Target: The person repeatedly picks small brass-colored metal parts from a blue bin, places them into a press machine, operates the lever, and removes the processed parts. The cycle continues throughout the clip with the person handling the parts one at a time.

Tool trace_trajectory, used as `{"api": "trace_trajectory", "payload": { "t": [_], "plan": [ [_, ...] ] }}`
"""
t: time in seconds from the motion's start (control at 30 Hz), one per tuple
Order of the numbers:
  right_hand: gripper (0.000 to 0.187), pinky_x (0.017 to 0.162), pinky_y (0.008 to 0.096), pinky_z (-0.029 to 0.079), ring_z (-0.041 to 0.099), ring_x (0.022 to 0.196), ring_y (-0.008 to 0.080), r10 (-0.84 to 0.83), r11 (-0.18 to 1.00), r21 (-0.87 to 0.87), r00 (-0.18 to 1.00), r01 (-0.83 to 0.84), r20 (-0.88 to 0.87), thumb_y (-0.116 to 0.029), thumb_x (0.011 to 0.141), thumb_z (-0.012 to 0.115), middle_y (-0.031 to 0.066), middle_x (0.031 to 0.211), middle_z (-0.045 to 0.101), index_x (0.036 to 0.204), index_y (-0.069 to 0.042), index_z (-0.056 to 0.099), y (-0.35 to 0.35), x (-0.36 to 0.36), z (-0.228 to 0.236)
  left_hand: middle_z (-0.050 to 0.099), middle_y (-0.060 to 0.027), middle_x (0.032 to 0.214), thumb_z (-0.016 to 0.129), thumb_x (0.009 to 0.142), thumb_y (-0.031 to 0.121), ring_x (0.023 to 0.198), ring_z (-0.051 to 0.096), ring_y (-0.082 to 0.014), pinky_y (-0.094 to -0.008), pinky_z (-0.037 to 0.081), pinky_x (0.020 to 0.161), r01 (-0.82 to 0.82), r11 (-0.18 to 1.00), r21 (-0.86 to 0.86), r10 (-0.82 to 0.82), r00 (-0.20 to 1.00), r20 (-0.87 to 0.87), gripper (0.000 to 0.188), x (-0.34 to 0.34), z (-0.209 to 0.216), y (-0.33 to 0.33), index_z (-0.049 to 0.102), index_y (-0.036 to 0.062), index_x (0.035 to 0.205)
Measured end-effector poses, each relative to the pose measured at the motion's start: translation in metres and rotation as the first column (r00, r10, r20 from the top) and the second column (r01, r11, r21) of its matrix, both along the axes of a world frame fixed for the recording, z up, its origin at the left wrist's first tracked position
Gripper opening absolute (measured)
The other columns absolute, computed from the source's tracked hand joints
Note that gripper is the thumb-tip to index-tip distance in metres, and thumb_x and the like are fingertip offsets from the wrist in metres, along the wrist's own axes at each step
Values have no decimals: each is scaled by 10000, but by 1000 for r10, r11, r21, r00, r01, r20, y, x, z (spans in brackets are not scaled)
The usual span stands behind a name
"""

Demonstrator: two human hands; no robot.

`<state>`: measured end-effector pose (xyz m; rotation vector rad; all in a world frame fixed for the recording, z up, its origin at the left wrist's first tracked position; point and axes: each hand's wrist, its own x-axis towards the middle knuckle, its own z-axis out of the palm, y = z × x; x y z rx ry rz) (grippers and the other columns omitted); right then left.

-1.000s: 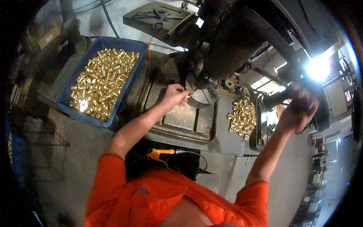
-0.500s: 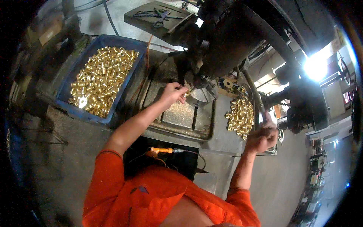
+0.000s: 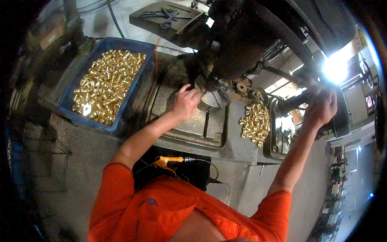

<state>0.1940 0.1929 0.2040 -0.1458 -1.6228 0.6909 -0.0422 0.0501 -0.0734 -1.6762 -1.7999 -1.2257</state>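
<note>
My left hand (image 3: pixel 186 104) is at the round metal fixture (image 3: pixel 214 99) under the dark drill press (image 3: pixel 238 44). Its fingers are curled at the fixture's left side; what is between the fingertips is hidden. My right hand (image 3: pixel 322 107), slightly blurred, is raised at the far right, closed around the outer end of the press's lever (image 3: pixel 284 76). Small brass fittings (image 3: pixel 109 86) fill a blue bin (image 3: pixel 64 94) on the left. A loose pile of brass fittings (image 3: pixel 255 125) lies on the bench right of the fixture.
The fixture stands on a rimmed metal base (image 3: pixel 187 131) sprinkled with shavings. Scissors (image 3: pixel 167 20) and other tools lie on a plate at the back. A metal tray (image 3: pixel 278 151) sits right of the pile. An orange air gun (image 3: pixel 171 159) hangs at the bench front. A bright lamp (image 3: pixel 336 70) shines right.
My right hand has moved up and away to the far right, and the lever has swung up with it. My left hand has shifted slightly, its fingers staying at the fixture.
</note>
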Motion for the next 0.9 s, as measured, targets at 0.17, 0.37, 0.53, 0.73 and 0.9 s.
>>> {"api": "trace_trajectory", "payload": {
  "t": [0.17, 0.37, 0.53, 0.73, 0.9],
  "plan": [
    [253, 873, 571, 374, 600, 764, 323, -43, 971, 233, 995, 63, -89, -64, 822, 479, 187, 667, 577, 610, -69, 341, -38, 26, -89, 598, -148, 916, 637, 674, 54, 844, 582, -280, -436, 368, 928, 24, 1000, 9, -23, 999, -40, 234, 0, -11, 7, 608, 10, 902],
    [259, 882, 558, 355, 543, 804, 315, 32, 987, 162, 990, -9, -140, -80, 782, 486, 68, 611, 444, 598, -74, 304, -51, 29, -146, 592, -127, 928, 638, 676, 54, 850, 579, -261, -433, 364, 932, 33, 999, 24, -31, 997, -76, 235, 0, -3, 0, 603, 15, 905],
    [450, 919, 580, 325, 522, 919, 353, 73, 987, 145, 996, -66, -46, -353, 769, 634, 59, 678, 446, 612, -85, 308, -48, 37, -153, 592, -118, 907, 639, 669, 55, 827, 581, -258, -426, 369, 920, 32, 999, 10, -31, 996, -86, 225, -3, -5, 3, 600, 17, 888],
    [420, 912, 390, 402, 549, 961, 311, -46, 995, -98, 943, 15, -329, 52, 654, 402, 190, 1064, 561, 1049, 34, 544, -76, 29, -105, 608, -119, 879, 661, 666, 85, 811, 582, -259, -424, 378, 900, 66, 997, -31, -70, 986, -152, 216, 4, 19, -6, 607, 21, 864],
    [543, 956, 402, 347, 470, 1105, 346, 81, 992, -129, 764, 3, 640, -194, 545, 639, 181, 1199, 501, 1077, -96, 591, -99, 4, -199, 614, -124, 857, 640, 680, 86, 805, 586, -263, -449, 388, 886, 219, 972, -87, -230, 961, -152, 215, 40, 35, -25, 593, 17, 878]
  ]
}}
